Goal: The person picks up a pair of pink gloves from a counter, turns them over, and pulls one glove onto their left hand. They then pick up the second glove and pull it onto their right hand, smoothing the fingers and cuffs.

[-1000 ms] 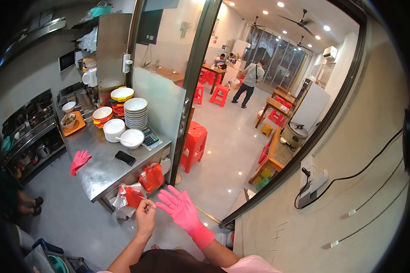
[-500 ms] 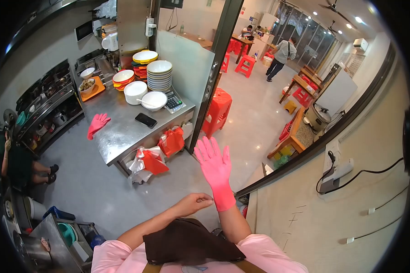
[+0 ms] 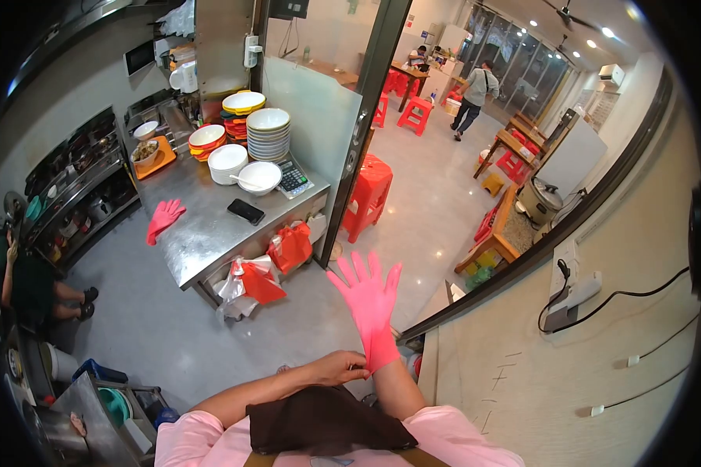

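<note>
A pink rubber glove covers my right hand (image 3: 368, 300), which is raised with its fingers spread and nothing in them. My bare left hand (image 3: 344, 366) is at the right wrist, its fingers pinched on the glove's cuff (image 3: 382, 352). A second pink glove (image 3: 163, 219) lies at the left edge of the steel table (image 3: 199, 241). On that table a black phone (image 3: 246, 211) lies in front of a white bowl (image 3: 259, 178) with a spoon in it.
Stacked bowls (image 3: 269, 134) and a calculator (image 3: 293, 177) stand on the table; bags (image 3: 255, 280) hang below. A door frame (image 3: 366, 109) borders red stools (image 3: 368, 194). One person (image 3: 31, 280) is at the far left, another (image 3: 477, 93) in the room beyond.
The view has swung, shifting the table rightward. My left hand dropped from the right hand's fingertips, then reached the cuff. The right hand's fingers have spread wider.
</note>
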Demonstrator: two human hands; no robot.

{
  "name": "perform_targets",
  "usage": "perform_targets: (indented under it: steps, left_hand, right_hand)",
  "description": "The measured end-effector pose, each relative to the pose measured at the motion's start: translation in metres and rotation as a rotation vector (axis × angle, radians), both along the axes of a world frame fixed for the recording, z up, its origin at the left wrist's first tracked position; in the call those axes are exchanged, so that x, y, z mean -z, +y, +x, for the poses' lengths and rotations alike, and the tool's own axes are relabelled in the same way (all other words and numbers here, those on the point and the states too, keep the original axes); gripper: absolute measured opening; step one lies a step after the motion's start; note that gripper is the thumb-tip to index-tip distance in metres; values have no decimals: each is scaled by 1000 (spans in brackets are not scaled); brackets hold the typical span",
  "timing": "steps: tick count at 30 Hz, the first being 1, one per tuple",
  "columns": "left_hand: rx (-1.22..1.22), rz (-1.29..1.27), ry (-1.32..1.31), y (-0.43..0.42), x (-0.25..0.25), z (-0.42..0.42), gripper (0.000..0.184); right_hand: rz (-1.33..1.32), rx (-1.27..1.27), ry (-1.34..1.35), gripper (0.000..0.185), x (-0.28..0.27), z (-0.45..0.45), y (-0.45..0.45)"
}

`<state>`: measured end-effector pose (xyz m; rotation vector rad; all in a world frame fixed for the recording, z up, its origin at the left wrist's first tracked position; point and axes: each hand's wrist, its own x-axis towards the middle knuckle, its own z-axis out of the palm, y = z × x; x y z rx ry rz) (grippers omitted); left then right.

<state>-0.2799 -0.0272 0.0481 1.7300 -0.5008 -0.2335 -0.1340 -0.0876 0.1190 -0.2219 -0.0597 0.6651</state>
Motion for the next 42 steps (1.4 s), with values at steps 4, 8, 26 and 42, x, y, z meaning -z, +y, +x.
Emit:
perform_targets:
  steps: [4, 8, 26, 42]
  left_hand:
    - [124, -12, 81, 1, 12, 2, 24]
    - [165, -50, 171, -1, 14, 1, 26]
    - [-169, -122, 212, 1, 1, -1, 28]
    - [-1055, -411, 72, 91, -30, 31, 24]
  right_hand:
    - [51, 4, 67, 85, 30, 9, 2]
    - [112, -56, 41, 78, 38, 11, -1]
    - [356, -302, 31, 72, 47, 18, -4]
    - [159, -362, -32, 73, 15, -14, 14]
